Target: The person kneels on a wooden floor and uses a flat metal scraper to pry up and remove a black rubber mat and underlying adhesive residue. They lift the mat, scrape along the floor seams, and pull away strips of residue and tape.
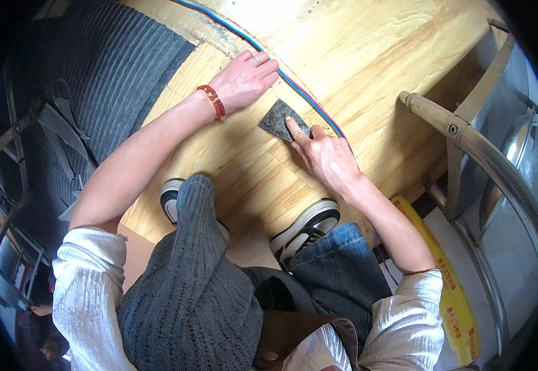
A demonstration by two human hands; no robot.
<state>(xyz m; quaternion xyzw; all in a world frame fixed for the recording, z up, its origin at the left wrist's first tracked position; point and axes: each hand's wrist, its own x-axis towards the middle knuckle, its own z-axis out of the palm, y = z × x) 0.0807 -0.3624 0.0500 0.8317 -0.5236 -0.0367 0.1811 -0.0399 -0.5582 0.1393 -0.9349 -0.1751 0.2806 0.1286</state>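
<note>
Blue and red cables run in a curve over the wood-grain floor. My left hand, with a ring and a red bead bracelet, lies knuckles up against the cables; its fingertips are hidden, so its hold on them is unclear. Lower right of it, my right hand grips a scraper with a dark flat metal blade, the index finger stretched along the blade. The blade lies flat over the floor, beside the cables. The scraper's handle is hidden under my palm, and the cables pass out of sight by that hand.
A ribbed grey mat covers the left side, with grey scraps on it. Metal tube furniture stands at the right, near a long yellow printed package. My shoes are below the hands. Part of another person's hand shows far left.
</note>
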